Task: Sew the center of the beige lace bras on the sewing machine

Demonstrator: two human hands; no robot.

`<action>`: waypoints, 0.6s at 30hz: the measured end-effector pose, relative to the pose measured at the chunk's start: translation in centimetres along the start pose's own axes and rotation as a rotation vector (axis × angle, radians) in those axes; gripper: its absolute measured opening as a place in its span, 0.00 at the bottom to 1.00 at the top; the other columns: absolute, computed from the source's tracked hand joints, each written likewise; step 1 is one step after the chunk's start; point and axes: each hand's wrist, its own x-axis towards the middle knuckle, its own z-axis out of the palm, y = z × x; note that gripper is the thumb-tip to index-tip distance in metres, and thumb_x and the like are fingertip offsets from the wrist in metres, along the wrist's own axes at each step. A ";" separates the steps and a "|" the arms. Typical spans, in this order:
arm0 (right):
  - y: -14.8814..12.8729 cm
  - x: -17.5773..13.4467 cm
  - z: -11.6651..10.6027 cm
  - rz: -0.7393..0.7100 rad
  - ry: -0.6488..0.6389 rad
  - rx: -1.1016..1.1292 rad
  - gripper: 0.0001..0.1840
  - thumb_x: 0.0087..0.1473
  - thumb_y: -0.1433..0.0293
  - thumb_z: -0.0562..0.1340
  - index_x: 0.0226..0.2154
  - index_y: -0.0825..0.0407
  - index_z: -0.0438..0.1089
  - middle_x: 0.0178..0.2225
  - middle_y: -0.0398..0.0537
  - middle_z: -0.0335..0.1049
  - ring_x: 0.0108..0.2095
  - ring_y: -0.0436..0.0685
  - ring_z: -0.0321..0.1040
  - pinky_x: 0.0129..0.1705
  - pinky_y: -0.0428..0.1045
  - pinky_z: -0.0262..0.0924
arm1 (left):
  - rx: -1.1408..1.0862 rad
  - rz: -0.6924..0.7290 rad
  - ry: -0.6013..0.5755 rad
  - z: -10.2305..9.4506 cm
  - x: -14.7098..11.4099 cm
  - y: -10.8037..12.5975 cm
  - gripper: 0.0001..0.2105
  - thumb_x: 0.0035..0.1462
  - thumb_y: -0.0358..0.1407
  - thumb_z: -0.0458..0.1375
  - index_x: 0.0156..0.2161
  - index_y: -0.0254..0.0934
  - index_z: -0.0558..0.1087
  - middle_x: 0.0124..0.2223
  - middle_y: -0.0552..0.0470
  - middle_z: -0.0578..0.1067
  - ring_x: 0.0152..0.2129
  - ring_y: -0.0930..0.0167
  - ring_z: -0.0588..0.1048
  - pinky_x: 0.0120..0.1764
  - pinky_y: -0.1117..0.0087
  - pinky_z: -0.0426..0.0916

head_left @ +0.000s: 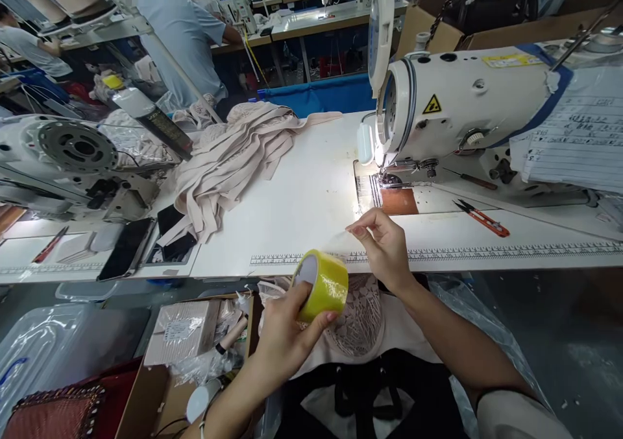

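Observation:
A roll of yellow tape [325, 286] is in my left hand [287, 329], with fingers inside its core and the thumb on its outer face. The roll is tilted just in front of the table edge. My right hand [382, 248] is raised to the roll's right, thumb and forefinger pinched together over the table. Whatever lies between those fingertips is too thin and faint to name. Below the roll, a beige lace bra cup [360, 319] rests against my lap, partly hidden by my left hand. Behind my right hand stands a white sewing machine [452, 102], its needle area lit.
Orange thread snips [484, 218] lie right of the machine's needle plate. A printed ruler [511, 252] runs along the table's front edge. Beige fabric strips [238, 157] are heaped at left, near a phone [127, 248] and another machine [73, 160]. A person [178, 43] sits beyond.

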 end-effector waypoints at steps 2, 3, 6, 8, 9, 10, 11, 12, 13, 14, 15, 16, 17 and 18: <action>-0.4 0.1 -0.2 0.012 -0.018 0.001 0.11 0.62 0.64 0.64 0.29 0.49 0.68 0.28 0.43 0.71 0.32 0.56 0.71 0.35 0.52 0.66 | -0.007 -0.052 -0.020 0.2 -0.4 0.4 0.16 0.56 0.47 0.60 0.27 0.38 0.66 0.20 0.59 0.64 0.17 0.75 0.62 0.21 0.75 0.53; -0.6 0.1 -0.2 0.001 -0.027 -0.003 0.11 0.62 0.64 0.64 0.28 0.49 0.67 0.28 0.43 0.71 0.33 0.56 0.72 0.36 0.52 0.66 | -0.043 -0.083 -0.037 0.3 -0.6 0.6 0.16 0.56 0.48 0.60 0.26 0.38 0.66 0.20 0.58 0.64 0.17 0.75 0.62 0.21 0.75 0.54; -1.4 0.1 -0.3 -0.077 -0.055 -0.056 0.12 0.62 0.66 0.64 0.28 0.49 0.66 0.28 0.43 0.71 0.33 0.56 0.72 0.35 0.52 0.65 | -0.212 -0.182 -0.075 1.0 -0.9 0.7 0.17 0.57 0.49 0.60 0.28 0.38 0.68 0.22 0.57 0.66 0.19 0.74 0.64 0.22 0.75 0.59; -2.0 0.1 -0.4 -0.140 -0.046 -0.106 0.11 0.63 0.67 0.63 0.28 0.49 0.66 0.28 0.43 0.71 0.32 0.55 0.71 0.34 0.52 0.65 | -0.351 -0.269 -0.106 1.8 -1.0 0.2 0.18 0.56 0.51 0.61 0.30 0.37 0.69 0.25 0.55 0.69 0.22 0.72 0.69 0.24 0.74 0.64; -2.2 0.1 -0.5 -0.169 -0.025 -0.130 0.10 0.63 0.68 0.62 0.29 0.49 0.66 0.28 0.43 0.71 0.32 0.55 0.71 0.34 0.52 0.65 | -0.437 -0.329 -0.130 2.2 -1.0 -0.2 0.19 0.55 0.53 0.62 0.32 0.37 0.69 0.26 0.55 0.70 0.22 0.71 0.71 0.24 0.73 0.66; -2.5 0.1 -0.7 -0.200 -0.001 -0.152 0.10 0.63 0.69 0.62 0.29 0.48 0.66 0.28 0.43 0.71 0.32 0.55 0.71 0.35 0.52 0.66 | -0.530 -0.394 -0.160 2.6 -1.1 -0.6 0.21 0.54 0.55 0.62 0.33 0.37 0.69 0.26 0.55 0.70 0.21 0.70 0.72 0.23 0.72 0.67; -2.7 0.2 -0.8 -0.232 0.020 -0.179 0.10 0.63 0.70 0.62 0.29 0.48 0.66 0.28 0.43 0.71 0.32 0.55 0.71 0.36 0.53 0.66 | -0.619 -0.458 -0.191 3.0 -1.1 -1.0 0.22 0.54 0.57 0.62 0.34 0.37 0.69 0.26 0.55 0.71 0.19 0.70 0.73 0.22 0.71 0.68; -3.0 0.3 -1.0 -0.267 0.033 -0.210 0.10 0.63 0.71 0.61 0.29 0.48 0.66 0.28 0.43 0.71 0.32 0.55 0.71 0.36 0.53 0.66 | -0.691 -0.514 -0.219 3.2 -1.2 -1.4 0.23 0.54 0.58 0.62 0.35 0.37 0.69 0.26 0.55 0.72 0.17 0.70 0.73 0.20 0.70 0.68; -3.2 0.6 -1.1 -0.298 0.039 -0.238 0.10 0.63 0.71 0.61 0.29 0.48 0.66 0.28 0.42 0.71 0.32 0.55 0.71 0.36 0.53 0.66 | -0.738 -0.548 -0.249 3.2 -1.3 -1.8 0.24 0.54 0.59 0.62 0.37 0.37 0.69 0.26 0.55 0.72 0.16 0.70 0.73 0.20 0.70 0.69; -3.4 1.1 -1.3 -0.316 0.042 -0.256 0.10 0.62 0.71 0.62 0.29 0.48 0.65 0.27 0.42 0.70 0.31 0.54 0.70 0.35 0.52 0.66 | -0.765 -0.545 -0.283 3.1 -1.4 -2.2 0.25 0.55 0.60 0.61 0.39 0.37 0.70 0.26 0.54 0.74 0.17 0.69 0.74 0.21 0.70 0.69; -3.5 1.6 -1.4 -0.316 0.044 -0.262 0.10 0.62 0.71 0.62 0.29 0.48 0.65 0.27 0.41 0.69 0.30 0.54 0.70 0.34 0.52 0.65 | -0.781 -0.500 -0.327 2.6 -1.4 -2.5 0.27 0.55 0.62 0.60 0.40 0.36 0.71 0.27 0.52 0.75 0.18 0.68 0.75 0.22 0.69 0.70; -3.6 2.3 -1.4 -0.301 0.048 -0.256 0.11 0.62 0.70 0.62 0.28 0.48 0.64 0.26 0.41 0.69 0.30 0.53 0.69 0.33 0.51 0.64 | -0.791 -0.422 -0.384 2.0 -1.5 -2.7 0.30 0.54 0.64 0.59 0.41 0.36 0.73 0.29 0.50 0.77 0.21 0.66 0.77 0.26 0.68 0.72; -3.6 3.0 -1.2 -0.279 0.049 -0.243 0.11 0.62 0.70 0.62 0.28 0.48 0.63 0.26 0.40 0.68 0.29 0.53 0.69 0.33 0.51 0.63 | -0.787 -0.323 -0.450 1.2 -1.5 -3.0 0.32 0.54 0.65 0.58 0.42 0.35 0.75 0.31 0.47 0.78 0.25 0.64 0.79 0.30 0.65 0.74; -3.6 3.8 -1.0 -0.258 0.044 -0.230 0.12 0.61 0.71 0.62 0.28 0.48 0.62 0.26 0.40 0.67 0.29 0.53 0.69 0.33 0.50 0.63 | -0.757 -0.223 -0.508 0.3 -1.5 -3.2 0.33 0.53 0.65 0.59 0.42 0.34 0.76 0.33 0.45 0.79 0.29 0.62 0.80 0.35 0.64 0.75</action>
